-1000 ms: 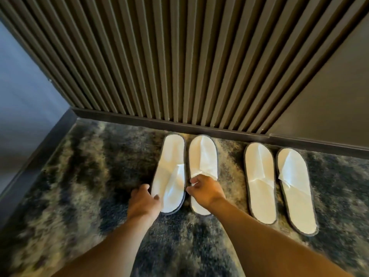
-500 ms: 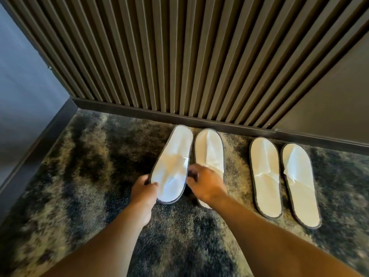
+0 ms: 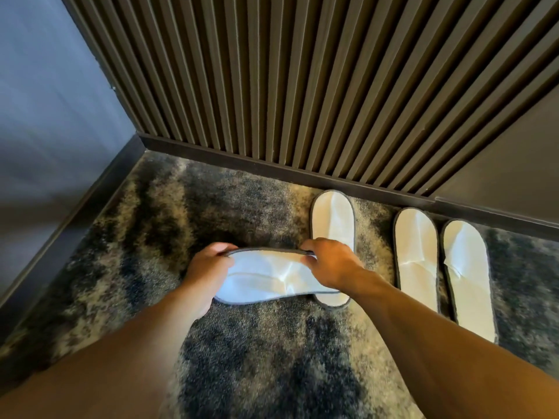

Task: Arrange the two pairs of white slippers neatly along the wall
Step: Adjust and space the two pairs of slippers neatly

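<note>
One white slipper (image 3: 266, 279) with a dark rim is lifted off the carpet and turned sideways, its length running left to right. My left hand (image 3: 208, 267) grips its left end and my right hand (image 3: 329, 264) grips its right end. Its partner slipper (image 3: 332, 219) lies flat behind my right hand, pointing at the wall, partly hidden by the hand and the held slipper. The second pair lies side by side to the right: one slipper (image 3: 417, 252) and another slipper (image 3: 467, 273), both pointing at the wall.
A slatted dark wood wall (image 3: 287, 86) with a dark skirting board (image 3: 272, 167) runs across the back. A pale blue wall (image 3: 45, 116) closes the left side, forming a corner. Mottled grey and beige carpet (image 3: 136, 237) covers the floor.
The left slipper of the left pair has been picked up from beside its partner and rotated sideways. Both hands now hold its ends. The view has shifted right and closer.
</note>
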